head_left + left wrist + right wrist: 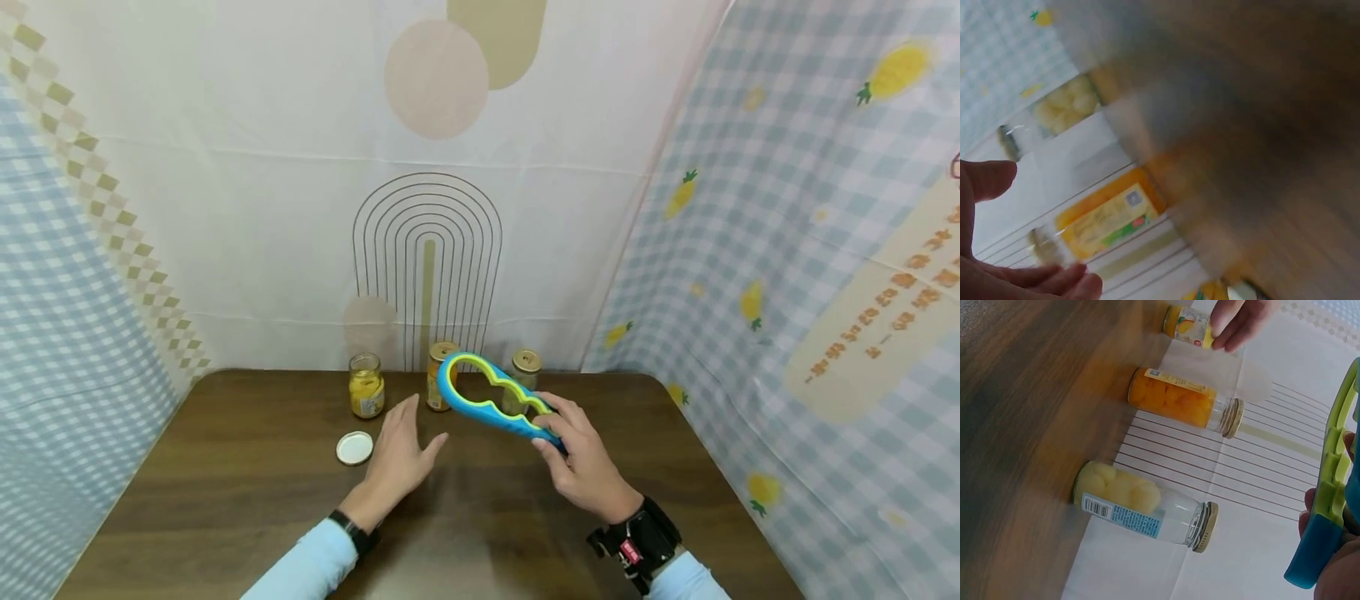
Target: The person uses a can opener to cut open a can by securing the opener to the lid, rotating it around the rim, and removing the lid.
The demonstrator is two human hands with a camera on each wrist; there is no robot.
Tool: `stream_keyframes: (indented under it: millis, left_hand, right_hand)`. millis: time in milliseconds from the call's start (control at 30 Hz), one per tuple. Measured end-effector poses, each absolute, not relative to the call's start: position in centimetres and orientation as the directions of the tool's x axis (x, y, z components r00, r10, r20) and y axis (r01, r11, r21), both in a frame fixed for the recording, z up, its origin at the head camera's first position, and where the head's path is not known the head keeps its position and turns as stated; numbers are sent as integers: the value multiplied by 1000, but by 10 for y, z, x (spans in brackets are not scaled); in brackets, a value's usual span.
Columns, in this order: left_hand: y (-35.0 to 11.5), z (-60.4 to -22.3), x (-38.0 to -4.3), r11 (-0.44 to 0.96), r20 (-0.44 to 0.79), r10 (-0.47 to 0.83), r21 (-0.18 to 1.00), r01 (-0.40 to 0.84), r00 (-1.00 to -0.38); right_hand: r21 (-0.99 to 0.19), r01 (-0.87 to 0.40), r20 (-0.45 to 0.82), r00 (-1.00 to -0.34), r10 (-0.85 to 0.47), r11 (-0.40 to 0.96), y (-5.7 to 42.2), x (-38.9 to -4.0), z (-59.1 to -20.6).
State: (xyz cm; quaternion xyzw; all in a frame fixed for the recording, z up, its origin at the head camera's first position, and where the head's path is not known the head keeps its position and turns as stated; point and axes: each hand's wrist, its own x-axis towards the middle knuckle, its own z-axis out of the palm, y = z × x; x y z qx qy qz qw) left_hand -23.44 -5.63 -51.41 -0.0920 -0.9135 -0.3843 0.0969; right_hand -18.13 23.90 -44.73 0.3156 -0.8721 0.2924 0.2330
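At frame centre, the right hand (pixel 581 467) gripped the opener (pixel 491 398), best kept level, while the left hand (pixel 397 462) hovered open-fingered.

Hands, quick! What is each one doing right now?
Left hand: open, fingers straight, holding nothing, above the table.
Right hand: holding the blue and green jar opener.

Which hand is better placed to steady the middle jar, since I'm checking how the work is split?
The left hand: it hovers open and empty just in front of the middle jar, while the right hand already grips the blue jar opener.
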Motion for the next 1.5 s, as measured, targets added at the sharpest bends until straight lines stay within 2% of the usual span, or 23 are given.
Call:
stream_keyframes:
  millis: [200,400,767,933,1100,1267,1500]
  left_hand:
    - [-42,-520,-270,622,132,45,772,131,-990]
    - [-31,-529,-291,519,82,15,851,78,-997]
    - [-28,-535,-320,451,127,54,882,138,-990]
    - [-24,-534,-326,416,120,6,903,111,-993]
    - [-21,-534,-332,458,107,-40,886,77,-994]
    - [-25,-533,-335,555,136,-6,825,110,-991]
    - [-33,-530,-335,588,130,23,800,119,-991]
  right_hand:
    - [-379,-674,592,-703,-393,634,240,-182,-447]
    - [-384,-673,592,-705,-391,632,240,-184,-447]
    - [-376,-680,600,-696,-395,629,238,-189,-445]
    - [-387,-671,595,-705,-385,632,238,-188,-446]
    - [-387,-676,605,-700,-381,627,238,-187,-448]
    - [-386,-678,611,-696,-377,626,238,-186,-448]
    - [-385,-676,603,-700,-384,629,237,-187,-449]
